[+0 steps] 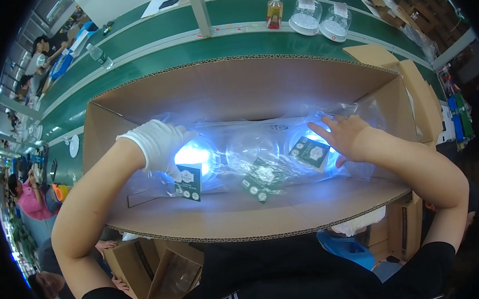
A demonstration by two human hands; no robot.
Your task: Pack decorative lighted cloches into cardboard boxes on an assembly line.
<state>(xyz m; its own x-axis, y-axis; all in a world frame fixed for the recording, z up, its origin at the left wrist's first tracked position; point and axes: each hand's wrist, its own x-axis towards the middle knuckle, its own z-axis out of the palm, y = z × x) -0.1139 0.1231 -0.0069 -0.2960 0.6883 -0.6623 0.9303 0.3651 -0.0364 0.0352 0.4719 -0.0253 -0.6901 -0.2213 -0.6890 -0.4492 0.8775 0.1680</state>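
Observation:
A long open cardboard box [241, 84] lies in front of me with a row of clear round lamps in plastic bags. The left lamp [199, 154] glows bluish white, and my white-gloved left hand [161, 145] is closed around its left side. My bare right hand [350, 137] rests with spread fingers at the right lamp [333, 158], which is also lit. Between them the middle lamp [250, 146] is unlit. Each has a dark green card: the left card [188, 183], middle card [263, 179] and right card [309, 152]. Some fingertips are hidden by glare.
Beyond the box runs a green bench [159, 59] with a drink bottle [274, 12], a water bottle [100, 56] and two clear domes on white bases [304, 21]. Smaller cartons [173, 272] and a blue container [346, 249] are near my body. People sit at left.

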